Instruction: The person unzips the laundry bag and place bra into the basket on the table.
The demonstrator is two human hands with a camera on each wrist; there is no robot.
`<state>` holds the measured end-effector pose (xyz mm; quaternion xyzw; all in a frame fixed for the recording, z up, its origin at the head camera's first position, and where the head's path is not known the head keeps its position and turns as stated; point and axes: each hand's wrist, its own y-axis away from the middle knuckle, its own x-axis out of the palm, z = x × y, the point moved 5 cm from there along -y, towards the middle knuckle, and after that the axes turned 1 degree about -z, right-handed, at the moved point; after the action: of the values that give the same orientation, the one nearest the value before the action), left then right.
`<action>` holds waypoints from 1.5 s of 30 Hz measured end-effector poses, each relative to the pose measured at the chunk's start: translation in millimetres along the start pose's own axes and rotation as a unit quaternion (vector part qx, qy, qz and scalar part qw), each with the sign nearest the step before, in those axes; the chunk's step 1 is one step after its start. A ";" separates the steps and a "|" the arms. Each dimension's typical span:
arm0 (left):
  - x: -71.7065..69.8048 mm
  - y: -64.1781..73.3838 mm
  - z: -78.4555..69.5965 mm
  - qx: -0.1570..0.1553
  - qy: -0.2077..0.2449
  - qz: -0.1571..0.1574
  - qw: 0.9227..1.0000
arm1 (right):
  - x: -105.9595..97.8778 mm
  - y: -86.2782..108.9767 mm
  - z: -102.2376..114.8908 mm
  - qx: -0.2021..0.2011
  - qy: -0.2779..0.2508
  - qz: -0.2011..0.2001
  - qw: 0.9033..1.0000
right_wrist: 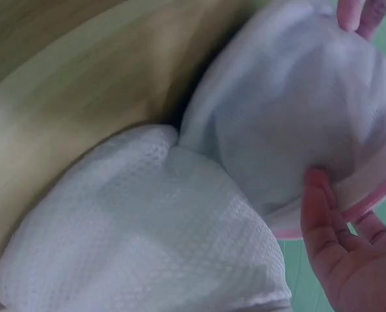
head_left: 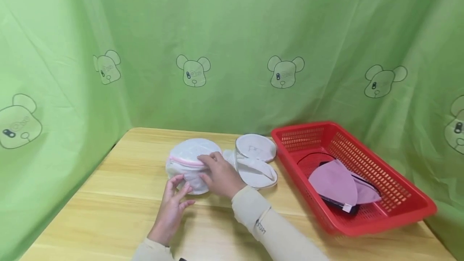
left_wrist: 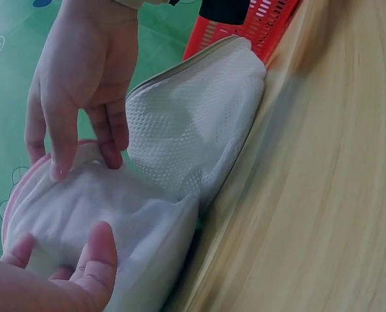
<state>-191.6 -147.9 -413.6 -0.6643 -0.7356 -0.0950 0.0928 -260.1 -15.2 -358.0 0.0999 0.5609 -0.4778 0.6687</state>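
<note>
A rounded white mesh laundry bag (head_left: pixel 193 148) with a pink zipper edge (head_left: pixel 186 162) stands on the table in front of both hands. My right hand (head_left: pixel 222 174) pinches its pink-trimmed rim; in the right wrist view the thumb (right_wrist: pixel 320 195) lies on the white cloth, with fingers on the other side of the edge. At the bag's near left side is my left hand (head_left: pixel 170 208), its fingers spread and loosely bent, fingertips right at the cloth. Just right of this bag lie more white mesh pieces (head_left: pixel 255 148) with round, stiff-edged panels, one standing partly open.
A red plastic basket (head_left: pixel 301 186) with slotted walls stands on the right of the wooden table (head_left: pixel 119 188). Inside it are a mauve cloth piece (head_left: pixel 331 182), something black beneath, and a thin black cord. A green curtain (head_left: pixel 232 23) with bear-head prints hangs behind the table.
</note>
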 end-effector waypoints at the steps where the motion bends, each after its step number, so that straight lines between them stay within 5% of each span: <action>1: -1.1 -0.1 0.5 -0.002 -0.001 -0.005 1.000 | -1.3 0.4 -0.5 0.004 0.002 -0.004 1.000; 5: -5.9 0.3 1.9 -0.010 0.000 -0.031 0.999 | -5.2 1.5 -1.4 0.006 0.016 -0.009 1.000; 13: -16.4 -1.6 -0.4 0.033 0.120 -0.068 0.990 | -10.0 2.4 -4.8 -0.005 0.044 -0.013 0.999; 19: -19.2 -5.6 -0.1 0.034 0.151 -0.092 0.984 | -12.7 3.1 -12.4 0.008 0.039 -0.004 0.999; 27: -17.9 -7.8 5.4 -0.006 0.141 -0.062 0.988 | -20.2 4.3 -17.3 0.011 0.013 -0.017 1.000; 35: -13.2 -7.4 8.0 -0.012 0.122 0.003 0.992 | -26.7 4.7 -18.4 0.002 -0.015 -0.035 0.999; 45: -9.8 -6.4 11.8 -0.056 0.122 0.004 0.991 | -28.1 6.5 -15.2 0.022 -0.041 -0.033 0.998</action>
<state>-197.2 -154.9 -427.7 -0.6550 -0.7093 -0.2160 0.1454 -262.8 13.2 -342.2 0.0764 0.5254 -0.5160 0.6722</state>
